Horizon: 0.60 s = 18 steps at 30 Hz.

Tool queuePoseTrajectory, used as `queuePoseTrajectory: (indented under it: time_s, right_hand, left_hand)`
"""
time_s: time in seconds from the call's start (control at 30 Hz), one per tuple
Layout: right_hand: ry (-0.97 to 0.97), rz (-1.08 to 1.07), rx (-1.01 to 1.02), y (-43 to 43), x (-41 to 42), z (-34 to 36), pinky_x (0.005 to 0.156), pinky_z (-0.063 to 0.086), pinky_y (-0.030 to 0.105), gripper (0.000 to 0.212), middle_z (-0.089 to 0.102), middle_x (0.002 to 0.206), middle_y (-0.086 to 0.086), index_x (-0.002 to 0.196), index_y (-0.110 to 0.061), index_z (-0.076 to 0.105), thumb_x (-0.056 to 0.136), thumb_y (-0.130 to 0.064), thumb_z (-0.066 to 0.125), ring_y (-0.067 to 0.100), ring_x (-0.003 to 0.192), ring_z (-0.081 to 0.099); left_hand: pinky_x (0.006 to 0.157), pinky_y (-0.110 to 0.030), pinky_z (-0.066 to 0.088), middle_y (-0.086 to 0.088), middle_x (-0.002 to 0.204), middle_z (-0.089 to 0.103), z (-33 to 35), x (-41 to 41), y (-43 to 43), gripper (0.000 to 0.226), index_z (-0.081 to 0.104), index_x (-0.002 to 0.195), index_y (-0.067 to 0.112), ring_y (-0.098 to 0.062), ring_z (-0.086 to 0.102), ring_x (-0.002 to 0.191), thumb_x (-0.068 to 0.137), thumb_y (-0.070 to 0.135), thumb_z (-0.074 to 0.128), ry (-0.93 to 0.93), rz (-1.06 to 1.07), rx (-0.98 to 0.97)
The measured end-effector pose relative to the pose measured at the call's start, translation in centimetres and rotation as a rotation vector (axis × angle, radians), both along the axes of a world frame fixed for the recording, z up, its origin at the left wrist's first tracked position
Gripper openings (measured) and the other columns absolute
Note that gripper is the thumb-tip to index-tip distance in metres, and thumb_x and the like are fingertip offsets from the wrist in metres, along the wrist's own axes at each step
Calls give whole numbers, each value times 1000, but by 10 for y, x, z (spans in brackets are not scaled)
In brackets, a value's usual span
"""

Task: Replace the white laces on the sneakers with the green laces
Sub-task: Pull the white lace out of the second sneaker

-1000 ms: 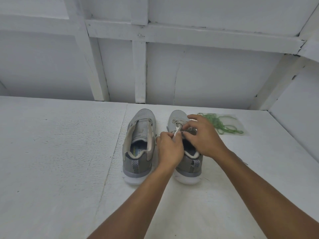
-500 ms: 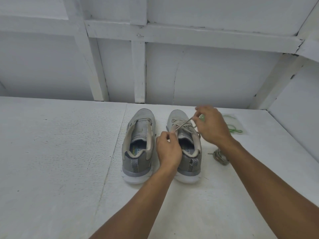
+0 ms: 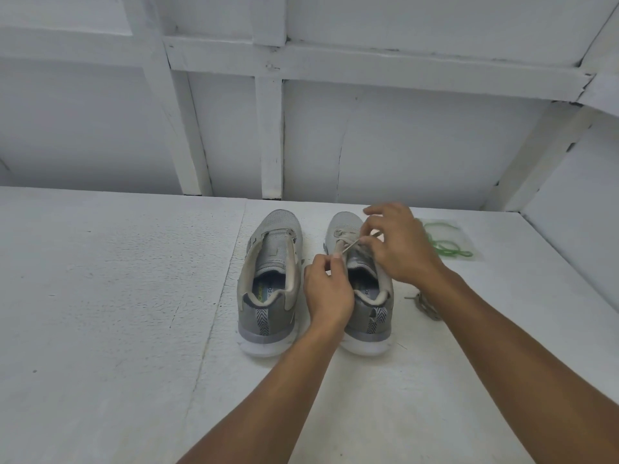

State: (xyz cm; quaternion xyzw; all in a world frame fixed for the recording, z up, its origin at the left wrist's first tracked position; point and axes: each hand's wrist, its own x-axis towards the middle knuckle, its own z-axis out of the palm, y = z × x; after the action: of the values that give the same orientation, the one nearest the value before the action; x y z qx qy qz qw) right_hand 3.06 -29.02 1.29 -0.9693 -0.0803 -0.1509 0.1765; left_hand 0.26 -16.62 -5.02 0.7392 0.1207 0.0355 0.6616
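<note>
Left hand (image 3: pixel 330 289) and right hand (image 3: pixel 402 249) on the white lace (image 3: pixel 350 246) of the right sneaker (image 3: pixel 371 326), green laces (image 3: pixel 447 244) near the desk's (image 3: pixel 117 296) far right corner.

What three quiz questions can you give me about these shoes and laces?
1. True or false: the left shoe has no lace.
2. Where are the green laces? A: between the shoes. B: to the right of the right shoe. C: inside a shoe.
3. Fill in: the left hand and the right hand both pinch the white ____.
Key: 1 true; 2 B; 3 lace, the white lace on the right shoe.
</note>
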Motion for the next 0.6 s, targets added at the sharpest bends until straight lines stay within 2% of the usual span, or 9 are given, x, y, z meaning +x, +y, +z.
queuePoseTrajectory:
  time_s: [0.1, 0.2, 0.3, 0.47, 0.6]
  right_hand:
    - [-40, -100, 41, -7, 1, 6, 100, 32, 35, 5, 56, 131, -3, 91, -18, 68, 90, -20, 64, 19, 127, 40]
    - [-23, -57, 68, -4, -1, 2, 106, 32, 37, 14, 52, 135, -1, 101, -20, 68, 88, -23, 65, 20, 131, 38]
    - [1, 6, 70, 0, -6, 0, 111, 26, 39, 25, 46, 143, -4, 111, -27, 68, 86, -27, 67, 18, 136, 32]
    - [103, 25, -26, 6, -9, -2, 117, 17, 43, 19, 38, 151, -9, 106, -32, 70, 87, -33, 68, 20, 145, 16]
    - [84, 34, -93, 7, -5, -3, 115, 20, 42, 7, 45, 146, -8, 92, -27, 70, 90, -31, 65, 21, 144, 19]
  left_hand:
    - [70, -30, 36, -13, 98, 60, -1, 0, 0, 32, 54, 82, 17, -21, 52, 82, 99, 42, 45, 0, -4, -3]
    - [68, -30, 36, -13, 94, 60, -2, 0, 1, 37, 52, 79, 16, -22, 52, 79, 98, 46, 45, -9, 3, -6]
    - [68, -31, 37, -13, 95, 60, -2, 1, 2, 32, 52, 80, 16, -23, 53, 82, 99, 40, 44, -10, -21, 14]
    - [73, -34, 42, -12, 98, 60, -2, 2, 1, 29, 55, 88, 13, -27, 57, 90, 100, 37, 43, -9, -27, 47]
    - [72, -33, 41, -13, 97, 60, -4, 2, 0, 33, 55, 86, 15, -26, 56, 87, 99, 42, 43, -23, -18, 38]
